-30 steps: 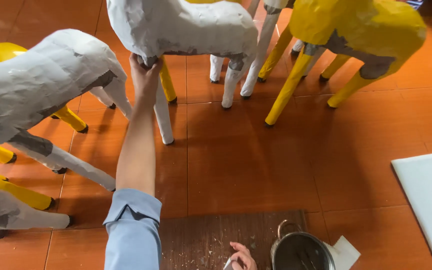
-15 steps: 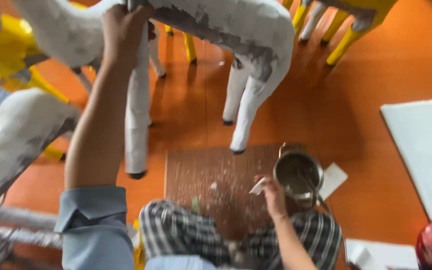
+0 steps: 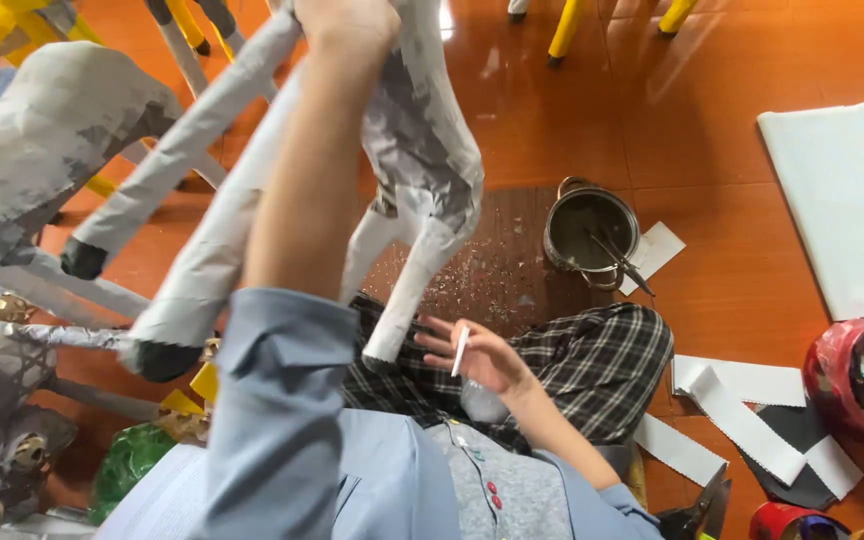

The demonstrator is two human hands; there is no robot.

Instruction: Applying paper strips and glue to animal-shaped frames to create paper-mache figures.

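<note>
Paper animal figure's [image 3: 422, 150] body beyond top edge

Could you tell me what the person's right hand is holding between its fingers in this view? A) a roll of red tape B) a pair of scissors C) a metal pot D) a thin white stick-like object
D: the right hand, palm up above the plaid-covered lap, pinches a thin white stick-like object between its fingers, while the metal pot sits apart on the floor and the left hand grips the paper-covered animal figure.
</note>
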